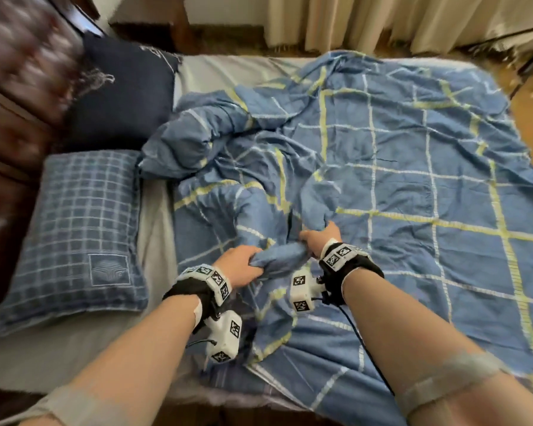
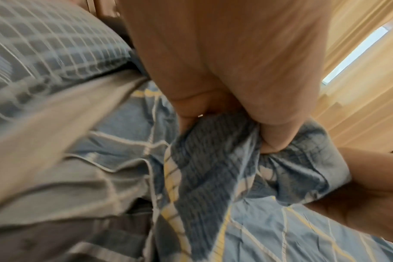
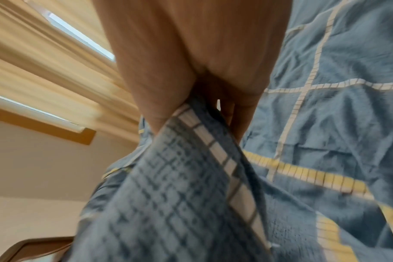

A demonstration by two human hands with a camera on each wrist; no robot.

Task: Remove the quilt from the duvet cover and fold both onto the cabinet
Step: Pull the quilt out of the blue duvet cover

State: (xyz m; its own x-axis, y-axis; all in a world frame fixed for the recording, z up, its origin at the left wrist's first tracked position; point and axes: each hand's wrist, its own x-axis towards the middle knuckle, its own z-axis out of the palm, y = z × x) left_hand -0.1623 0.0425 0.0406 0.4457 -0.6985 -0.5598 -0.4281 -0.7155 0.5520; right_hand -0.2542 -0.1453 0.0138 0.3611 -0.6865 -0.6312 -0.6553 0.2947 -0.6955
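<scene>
My left hand [image 1: 240, 265] and right hand [image 1: 319, 238] both clutch a bunched fold of the duvet cover [image 1: 413, 179] near the bed's [image 1: 154, 235] near-left edge, likely to work it off the quilt.

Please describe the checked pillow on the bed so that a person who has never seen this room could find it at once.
Start from the dark tufted headboard. Two pillows lie against it; the checked pillow is the nearer one, beside the left hand. Its fine blue-and-white grid sets it apart from the plain navy pillow and the broadly checked duvet cover.
</scene>
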